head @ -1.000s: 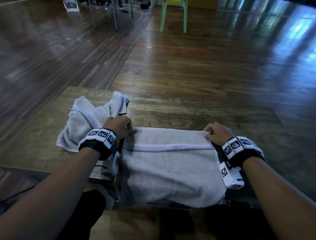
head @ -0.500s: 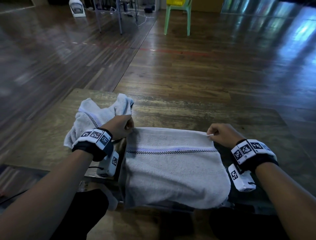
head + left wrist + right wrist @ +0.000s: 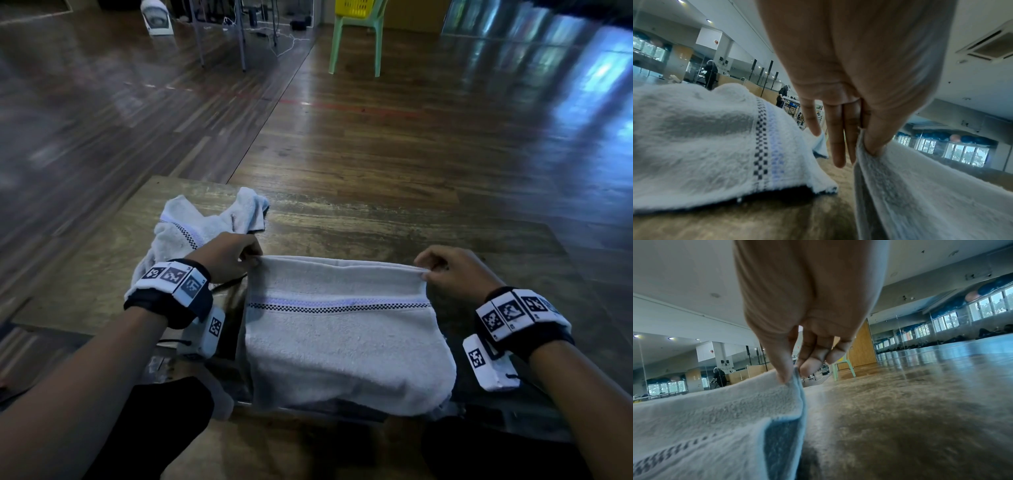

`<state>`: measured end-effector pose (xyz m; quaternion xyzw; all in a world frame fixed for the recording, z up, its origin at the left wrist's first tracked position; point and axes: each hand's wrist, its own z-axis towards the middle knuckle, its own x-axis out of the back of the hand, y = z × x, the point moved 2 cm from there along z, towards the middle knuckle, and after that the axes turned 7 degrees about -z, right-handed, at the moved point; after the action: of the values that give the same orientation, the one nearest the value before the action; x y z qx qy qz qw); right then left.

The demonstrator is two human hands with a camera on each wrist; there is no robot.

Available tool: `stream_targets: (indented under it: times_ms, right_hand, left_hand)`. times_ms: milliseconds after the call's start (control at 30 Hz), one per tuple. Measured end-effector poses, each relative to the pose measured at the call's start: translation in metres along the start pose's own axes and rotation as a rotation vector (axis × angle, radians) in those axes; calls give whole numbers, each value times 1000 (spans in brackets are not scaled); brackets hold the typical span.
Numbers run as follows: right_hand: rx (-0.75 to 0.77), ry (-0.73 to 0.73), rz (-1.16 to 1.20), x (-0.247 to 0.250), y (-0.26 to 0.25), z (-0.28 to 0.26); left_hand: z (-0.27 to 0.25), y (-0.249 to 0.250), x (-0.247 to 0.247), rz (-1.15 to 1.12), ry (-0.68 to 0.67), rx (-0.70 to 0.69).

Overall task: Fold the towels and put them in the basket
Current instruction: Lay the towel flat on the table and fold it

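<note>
A white towel (image 3: 342, 339) lies on the wooden table (image 3: 376, 226), its near part hanging over the table's near edge. The left hand (image 3: 229, 255) pinches the towel's far left corner; the right hand (image 3: 448, 270) pinches its far right corner between thumb and fingertips (image 3: 807, 366), holding that far edge raised. Beyond the left hand, a second crumpled towel (image 3: 202, 226) rests on the table. Far behind the table stands a green chair (image 3: 356, 37) carrying a yellow basket (image 3: 354, 7).
</note>
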<state>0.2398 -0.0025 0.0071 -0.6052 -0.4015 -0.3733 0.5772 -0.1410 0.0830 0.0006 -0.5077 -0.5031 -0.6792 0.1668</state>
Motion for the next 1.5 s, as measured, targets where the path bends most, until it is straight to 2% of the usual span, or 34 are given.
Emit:
stream_targets:
  times_ms: [100,233,467,600,733,833,900,1000,1133,1267,1333,1367,1433,1500]
  right_hand:
    - [-33,-7,-37,3,0,-2]
    - [10,-36,-140,13,-5,-7]
    - [63,-13,-55,44,-18,-52]
    - [98,-27,-40,62,-26,-85]
    - [145,-45,67,89,-38,-123]
    - [207,-69,97,109,-49,-145]
    - [213,-29,101,122,-51,-148]
    - [185,109,48,138,-54,-135]
    - [113,325,-79,158,-60,-105]
    - [168,665,-103,193,-78,-98]
    - [181,754,-111,204,-83,-100]
    - [189,753,-113,206,-83,-102]
    - [208,667,-99,201,-78,-106]
    - [213,517,-86,185,-64,-107]
  left_hand:
    - [0,7,6,-47,59,-51]
    - [-7,19,14,-64,104,-84]
    - [-52,42,33,-114,210,-194]
    - [-81,53,50,-110,168,-201]
    - [-116,70,76,-156,50,-236]
    - [-131,86,97,-188,39,-295]
    - [-130,96,108,-176,41,-313]
    - [-110,104,117,-100,137,-324]
    - [-75,117,130,3,470,-340]
    - [-59,139,157,-4,755,-369]
    - [-59,147,165,-6,796,-373]
    - [-59,147,165,-11,782,-369]
    - [-60,140,159,-17,724,-343]
    - [-65,128,142,-32,619,-338]
